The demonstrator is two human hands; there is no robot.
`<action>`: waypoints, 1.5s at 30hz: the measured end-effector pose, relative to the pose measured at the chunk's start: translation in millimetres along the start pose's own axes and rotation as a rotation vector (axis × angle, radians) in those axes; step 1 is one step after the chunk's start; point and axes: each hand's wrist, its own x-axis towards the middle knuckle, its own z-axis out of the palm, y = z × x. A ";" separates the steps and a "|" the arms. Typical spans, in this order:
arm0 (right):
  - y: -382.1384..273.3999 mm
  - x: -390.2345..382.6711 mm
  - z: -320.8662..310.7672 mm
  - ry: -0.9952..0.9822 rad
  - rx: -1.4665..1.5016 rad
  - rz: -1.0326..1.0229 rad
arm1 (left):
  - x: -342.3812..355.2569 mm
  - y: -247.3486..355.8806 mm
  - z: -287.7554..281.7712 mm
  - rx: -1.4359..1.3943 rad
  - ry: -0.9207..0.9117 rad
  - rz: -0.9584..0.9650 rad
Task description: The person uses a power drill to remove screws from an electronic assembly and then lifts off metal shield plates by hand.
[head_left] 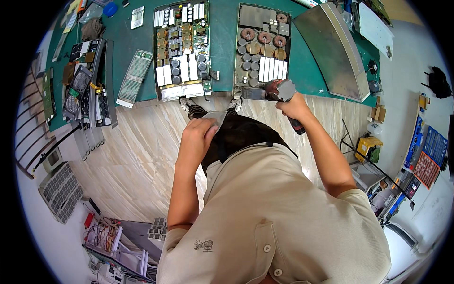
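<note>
Green matte bench (227, 61) | right hand (294, 106) fingers clamped on chunky power screwdriver (280, 90) | left hand (201, 131) fingers together on grey flap (216, 116)

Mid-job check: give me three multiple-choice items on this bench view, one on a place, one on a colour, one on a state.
1. Where is the power screwdriver?
A. at the right open unit's near edge
B. on the floor
C. on the leaning metal cover

2. What colour is the bench mat?
A. red
B. green
C. white

3. What does the right hand do?
A. hangs empty
B. grips the screwdriver
C. lies flat on the mat

Key: 1 A, its tip meets that edge; 2 B, green shows between units; 3 B, fingers wrap the handle.
</note>
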 end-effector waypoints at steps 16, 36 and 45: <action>-9.1 -32.9 -32.8 -0.059 0.273 0.121 | 5.9 2.0 6.0 -0.003 0.007 0.038; -53.1 -124.0 -63.4 -0.497 0.646 -0.042 | 31.1 42.3 10.5 -0.069 -0.051 0.216; -66.8 -107.6 -68.7 -0.411 0.652 -0.047 | 22.0 20.2 8.9 -0.065 0.000 0.154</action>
